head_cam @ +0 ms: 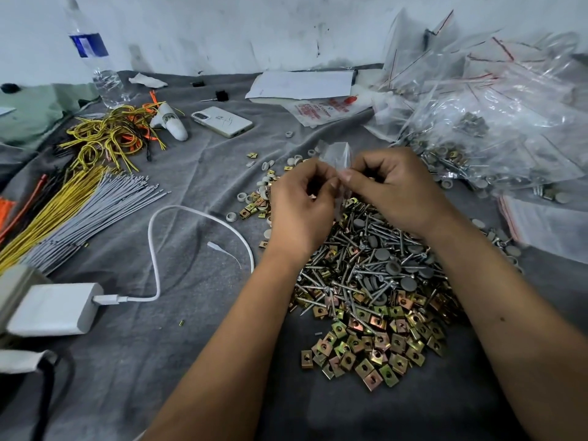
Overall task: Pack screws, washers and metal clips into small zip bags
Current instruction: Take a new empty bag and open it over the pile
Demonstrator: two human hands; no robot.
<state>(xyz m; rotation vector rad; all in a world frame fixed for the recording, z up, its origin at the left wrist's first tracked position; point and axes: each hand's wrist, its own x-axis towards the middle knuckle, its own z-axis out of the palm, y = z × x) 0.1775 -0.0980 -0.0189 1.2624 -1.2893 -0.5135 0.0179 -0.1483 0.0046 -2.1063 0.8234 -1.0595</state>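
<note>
A small clear plastic zip bag (336, 160) is pinched between the left hand (300, 205) and right hand (394, 189), above a heap of silver screws (356, 275), grey round washers (393, 267) and brass-coloured square metal clips (366, 351) on the grey cloth-covered surface (191, 345).

I see one phone (222, 121), one water bottle (95, 55), one white charger (54, 308), and too many screws (366, 268) to count.
</note>
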